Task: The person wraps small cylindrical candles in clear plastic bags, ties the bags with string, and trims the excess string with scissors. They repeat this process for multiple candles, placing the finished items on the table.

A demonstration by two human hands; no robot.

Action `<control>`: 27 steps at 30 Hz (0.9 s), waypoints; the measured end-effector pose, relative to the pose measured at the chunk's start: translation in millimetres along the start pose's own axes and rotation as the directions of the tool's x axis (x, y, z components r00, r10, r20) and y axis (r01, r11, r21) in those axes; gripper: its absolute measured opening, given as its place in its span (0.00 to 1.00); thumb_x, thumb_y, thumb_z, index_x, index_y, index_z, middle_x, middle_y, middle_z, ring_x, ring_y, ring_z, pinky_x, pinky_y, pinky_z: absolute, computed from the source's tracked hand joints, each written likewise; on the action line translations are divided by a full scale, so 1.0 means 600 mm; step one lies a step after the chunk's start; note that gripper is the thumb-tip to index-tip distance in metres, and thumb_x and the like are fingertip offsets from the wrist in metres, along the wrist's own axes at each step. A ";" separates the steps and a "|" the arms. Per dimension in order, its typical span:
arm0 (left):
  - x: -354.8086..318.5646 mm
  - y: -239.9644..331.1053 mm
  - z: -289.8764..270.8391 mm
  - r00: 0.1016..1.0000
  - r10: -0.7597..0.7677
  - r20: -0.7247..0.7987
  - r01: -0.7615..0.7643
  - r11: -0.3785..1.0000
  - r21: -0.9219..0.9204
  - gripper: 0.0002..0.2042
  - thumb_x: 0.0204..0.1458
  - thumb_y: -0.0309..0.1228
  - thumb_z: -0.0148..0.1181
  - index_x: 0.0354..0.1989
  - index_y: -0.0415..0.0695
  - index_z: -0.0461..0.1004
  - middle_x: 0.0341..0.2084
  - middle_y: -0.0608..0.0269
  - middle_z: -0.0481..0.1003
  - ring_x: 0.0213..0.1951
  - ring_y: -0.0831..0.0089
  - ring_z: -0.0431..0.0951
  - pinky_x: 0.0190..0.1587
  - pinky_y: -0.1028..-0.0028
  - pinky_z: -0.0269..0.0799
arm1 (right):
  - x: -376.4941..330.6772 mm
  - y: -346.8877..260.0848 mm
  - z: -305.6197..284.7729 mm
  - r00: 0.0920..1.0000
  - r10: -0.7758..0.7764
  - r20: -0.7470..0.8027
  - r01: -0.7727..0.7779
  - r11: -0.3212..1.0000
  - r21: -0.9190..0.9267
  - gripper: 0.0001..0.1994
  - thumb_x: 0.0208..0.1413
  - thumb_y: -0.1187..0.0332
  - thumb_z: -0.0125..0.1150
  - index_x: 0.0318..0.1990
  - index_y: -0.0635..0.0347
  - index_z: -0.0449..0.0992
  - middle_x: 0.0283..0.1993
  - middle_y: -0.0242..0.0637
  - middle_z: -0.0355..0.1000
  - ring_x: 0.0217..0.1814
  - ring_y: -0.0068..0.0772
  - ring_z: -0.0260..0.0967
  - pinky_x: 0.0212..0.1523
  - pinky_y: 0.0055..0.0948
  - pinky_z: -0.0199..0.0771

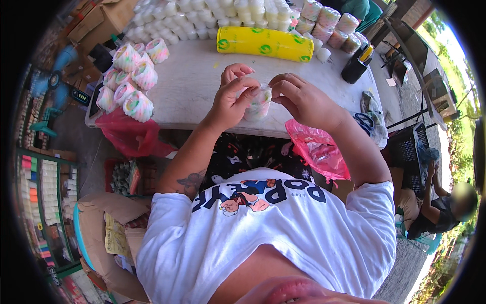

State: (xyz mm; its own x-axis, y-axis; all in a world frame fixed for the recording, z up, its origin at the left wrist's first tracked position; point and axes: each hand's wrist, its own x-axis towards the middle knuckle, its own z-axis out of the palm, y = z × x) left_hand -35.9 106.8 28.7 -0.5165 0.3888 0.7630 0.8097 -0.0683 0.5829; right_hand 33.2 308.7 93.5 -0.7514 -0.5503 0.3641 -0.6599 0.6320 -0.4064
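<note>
Clear film (265,87) is pinched between thumb and fingers by the left hand (234,96) and, it appears, by the right hand (299,96), atop a pastel roll (257,109) held over the near part of the table (187,96). Closing looks under way, unfinished! Near ten o'clock, loose pastel rolls (134,76) are heaped, seemingly still to be wrapped; toward one o'clock, banded rolls (328,18) are stacked, perhaps done.
</note>
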 end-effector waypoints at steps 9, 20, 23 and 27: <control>0.002 -0.008 0.005 0.998 -0.059 -0.011 0.056 0.982 -0.178 0.10 0.48 0.27 0.63 0.40 0.46 0.73 0.46 0.57 0.64 0.54 0.64 0.62 0.57 0.65 0.59 | 0.027 0.020 0.052 0.979 0.133 -0.152 -0.101 0.974 0.203 0.12 0.46 0.66 0.68 0.37 0.58 0.77 0.57 0.46 0.65 0.61 0.46 0.59 0.58 0.37 0.61; -0.029 -0.042 0.026 0.965 -0.233 0.119 0.256 0.935 -0.245 0.51 0.34 0.47 0.69 0.66 0.43 0.46 0.50 0.50 0.68 0.52 0.62 0.70 0.55 0.67 0.64 | 0.019 0.053 0.064 0.965 0.264 -0.011 -0.168 0.646 0.744 0.07 0.53 0.81 0.56 0.39 0.64 0.72 0.49 0.41 0.69 0.50 0.31 0.67 0.50 0.27 0.67; -0.027 -0.046 0.026 0.977 -0.171 0.131 0.194 0.962 -0.192 0.48 0.40 0.42 0.69 0.67 0.43 0.45 0.49 0.50 0.70 0.52 0.64 0.70 0.54 0.69 0.66 | 0.016 0.062 0.072 0.967 0.225 -0.122 -0.067 0.683 0.728 0.09 0.53 0.84 0.54 0.41 0.64 0.70 0.48 0.41 0.67 0.50 0.31 0.66 0.51 0.26 0.67; -0.031 -0.039 0.030 0.971 -0.227 0.079 0.236 0.963 -0.132 0.29 0.50 0.31 0.63 0.61 0.42 0.60 0.50 0.51 0.69 0.52 0.65 0.71 0.52 0.70 0.67 | 0.020 0.062 0.073 0.964 0.186 -0.190 -0.039 0.807 0.590 0.09 0.54 0.84 0.53 0.40 0.63 0.70 0.50 0.41 0.64 0.51 0.32 0.65 0.51 0.26 0.67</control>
State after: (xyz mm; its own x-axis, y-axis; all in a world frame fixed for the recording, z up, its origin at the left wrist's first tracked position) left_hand -40.3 117.5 -4.0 -0.6631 0.4655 0.5862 0.6209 -0.0955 0.7781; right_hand -0.7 301.4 46.0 -0.8456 -0.3094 0.4351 -0.5069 0.2093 -0.8362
